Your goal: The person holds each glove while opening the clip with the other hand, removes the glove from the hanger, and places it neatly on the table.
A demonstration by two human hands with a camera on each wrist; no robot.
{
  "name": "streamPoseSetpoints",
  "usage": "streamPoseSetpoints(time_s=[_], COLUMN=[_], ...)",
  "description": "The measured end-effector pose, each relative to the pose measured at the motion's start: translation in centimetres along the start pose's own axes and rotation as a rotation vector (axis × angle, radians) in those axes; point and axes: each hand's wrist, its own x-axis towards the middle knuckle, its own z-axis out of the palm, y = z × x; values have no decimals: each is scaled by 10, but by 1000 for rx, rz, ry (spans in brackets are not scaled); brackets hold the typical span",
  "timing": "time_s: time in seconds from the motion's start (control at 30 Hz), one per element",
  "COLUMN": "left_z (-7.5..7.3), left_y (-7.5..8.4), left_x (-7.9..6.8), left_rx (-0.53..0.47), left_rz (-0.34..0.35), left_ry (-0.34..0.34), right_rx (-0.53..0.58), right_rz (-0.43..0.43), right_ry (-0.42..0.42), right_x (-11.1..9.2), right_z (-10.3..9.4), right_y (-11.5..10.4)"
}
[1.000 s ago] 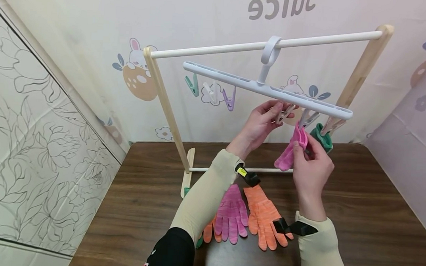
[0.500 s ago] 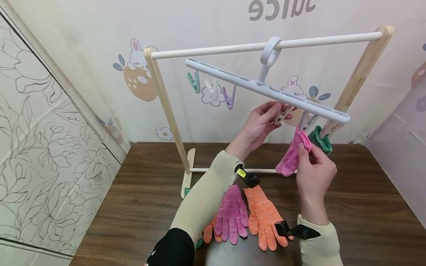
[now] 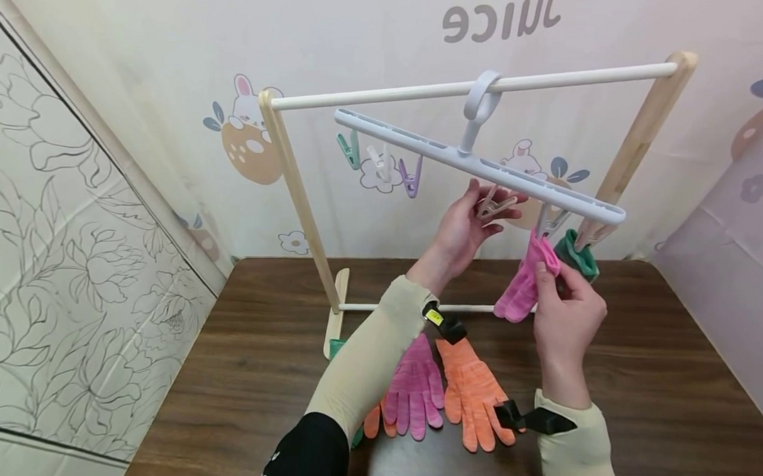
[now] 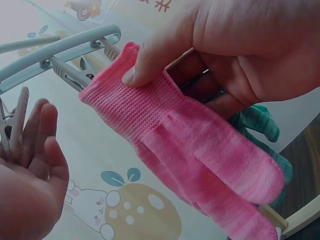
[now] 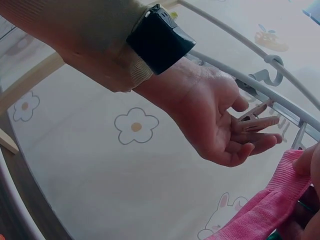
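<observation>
In the head view, a white clip hanger [image 3: 445, 155] hangs by its hook on a white rod. My left hand [image 3: 460, 227] has loosely extended fingers around a beige clothespin [image 3: 493, 204] under the hanger bar; in the left wrist view the clothespin [image 4: 15, 125] lies against them. My right hand [image 3: 568, 310] pinches the cuff of a pink knitted glove [image 3: 525, 280], thumb [image 4: 145, 65] on the ribbing. A grey clothespin [image 4: 70, 75] reaches from the bar to that cuff. Behind it a green glove [image 3: 579, 257] hangs from a clothespin at the right end.
Green, white and purple clothespins [image 3: 411, 175] hang at the left of the bar. A wooden frame [image 3: 642, 129] surrounds the hanger. Below, an orange glove [image 3: 473, 391] and a pink glove [image 3: 415, 388] lie on the brown table [image 3: 253, 403], others partly under my left sleeve.
My left hand's fingers have loosened from their pinch on the beige clothespin and spread. My right hand has shifted slightly right and down, still pinching the pink glove's cuff.
</observation>
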Motion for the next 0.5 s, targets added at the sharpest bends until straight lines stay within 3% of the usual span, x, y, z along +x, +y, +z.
streamPoseSetpoints(time_s=[0.2, 0.37, 0.5], left_z=[-4, -5, 2], left_y=[-13, -29, -35], left_x=[-6, -9, -10], left_rx=[-68, -6, 65], left_rz=[-24, -53, -32], left_ry=[111, 109, 110], right_rx=[-12, -30, -37], right_rz=[-17, -20, -32], right_ry=[9, -9, -23], right_x=[-2, -4, -5], right_z=[-2, -2, -2], right_y=[3, 4, 5])
